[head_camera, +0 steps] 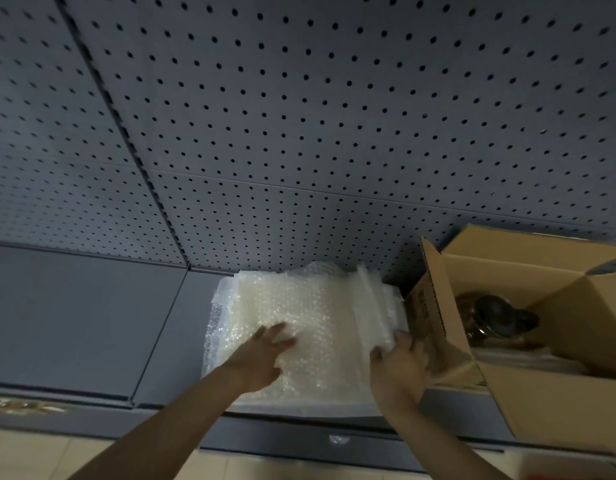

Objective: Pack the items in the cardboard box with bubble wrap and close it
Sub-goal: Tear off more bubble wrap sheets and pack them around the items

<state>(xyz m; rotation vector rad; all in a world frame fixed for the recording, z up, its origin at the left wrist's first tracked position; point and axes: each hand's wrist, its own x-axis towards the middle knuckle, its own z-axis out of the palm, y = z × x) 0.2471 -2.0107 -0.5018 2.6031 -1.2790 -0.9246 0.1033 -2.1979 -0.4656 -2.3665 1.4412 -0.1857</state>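
A grey pegboard wall, dotted all over with small round holes, fills most of the view and rises behind a grey metal shelf. On that shelf, against the foot of the pegboard, lies a stack of bubble wrap sheets, pale and translucent, its right edge stepped where several layers overlap. Just to the right of the bubble wrap stands an open cardboard box, its flaps up, one flap leaning toward the wrap. Inside the box, near the side closest to the wrap, rests a dark round item with a metal rim, partly covered in clear wrapping; I cannot tell exactly what it is. Pale flat sheets lie below it in the box.

My left hand lies on top of the bubble wrap with its fingers stretched out flat, grasping nothing. My right hand is at the right edge of the bubble wrap, between it and the box flap, fingers curled around the edge of the layered sheets.
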